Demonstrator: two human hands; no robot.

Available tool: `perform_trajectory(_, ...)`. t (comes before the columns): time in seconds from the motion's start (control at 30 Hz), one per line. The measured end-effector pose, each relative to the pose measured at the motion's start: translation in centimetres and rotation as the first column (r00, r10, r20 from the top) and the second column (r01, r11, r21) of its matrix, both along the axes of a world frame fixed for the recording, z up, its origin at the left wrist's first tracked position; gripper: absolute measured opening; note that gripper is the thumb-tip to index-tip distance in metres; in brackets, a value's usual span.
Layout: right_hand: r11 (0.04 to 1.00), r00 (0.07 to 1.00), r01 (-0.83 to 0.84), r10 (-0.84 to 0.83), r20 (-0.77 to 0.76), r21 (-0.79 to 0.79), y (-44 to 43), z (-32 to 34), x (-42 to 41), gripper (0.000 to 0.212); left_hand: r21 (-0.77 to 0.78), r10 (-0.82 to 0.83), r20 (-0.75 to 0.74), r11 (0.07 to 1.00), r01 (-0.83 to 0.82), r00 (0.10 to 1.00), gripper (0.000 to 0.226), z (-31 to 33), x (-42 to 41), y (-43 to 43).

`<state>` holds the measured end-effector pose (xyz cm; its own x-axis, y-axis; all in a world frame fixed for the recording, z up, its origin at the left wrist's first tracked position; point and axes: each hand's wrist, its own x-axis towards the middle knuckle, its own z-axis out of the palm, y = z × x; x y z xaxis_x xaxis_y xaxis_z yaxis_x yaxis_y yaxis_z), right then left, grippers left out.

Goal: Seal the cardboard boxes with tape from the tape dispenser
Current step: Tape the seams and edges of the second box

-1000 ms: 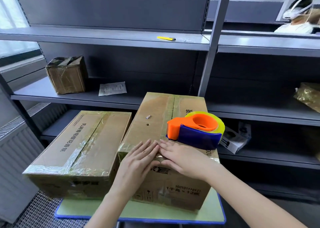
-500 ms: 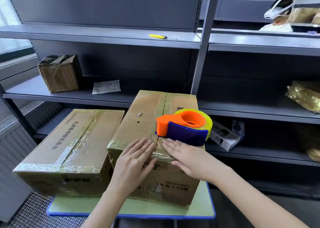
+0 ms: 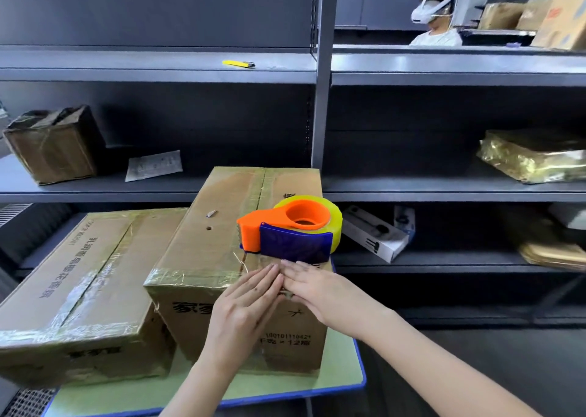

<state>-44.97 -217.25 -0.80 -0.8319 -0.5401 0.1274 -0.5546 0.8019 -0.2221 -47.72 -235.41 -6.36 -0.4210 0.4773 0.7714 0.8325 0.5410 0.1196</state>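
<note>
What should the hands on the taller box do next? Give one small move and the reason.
Probably slide the left hand and right hand apart along the glossy tape strip on the near edge of the taller brown cardboard box, pressing it flat. Both lie open, fingertips meeting there, and the orange and blue plastic tape dispenser sits unheld behind them.

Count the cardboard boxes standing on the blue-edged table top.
2. The taller box, carrying the tape dispenser, stands on the right; the lower box sits just left of it. A further one hidden behind them seems unlikely.
</note>
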Motion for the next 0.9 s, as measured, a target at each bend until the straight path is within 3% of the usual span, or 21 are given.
perform_trajectory(0.13,1.0,1.0,0.001,-0.001,0.001,0.031,1.1,0.6,0.3,0.047,-0.022,0.041,0.002,0.999,-0.041,0.999,0.029,0.4,0.6,0.6)
perform_trajectory(0.3,0.999,0.996,0.032,-0.033,-0.085,-0.013,3.5,2.0,1.8,0.039,-0.027,-0.027,-0.025,0.999,0.026,0.999,0.029,1.3,1.1,3.0)
perform_trajectory(0.53,0.988,0.99,0.144,-0.143,0.012,-0.048,4.4,1.8,2.0,0.047,0.005,-0.107,0.021,0.994,0.106,0.994,0.03,0.6,0.7,4.5)
perform_trajectory(0.7,0.993,0.991,0.108,-0.104,0.081,-0.052,4.8,2.4,2.1,0.038,0.001,-0.076,0.032,0.997,0.076,0.997,0.028,0.7,0.9,4.6)
perform_trajectory(0.9,0.998,0.966,0.058,-0.055,0.251,-0.003,6.0,3.0,1.8,0.055,-0.003,-0.064,0.088,0.998,0.065,0.994,0.03,0.9,1.2,4.5)
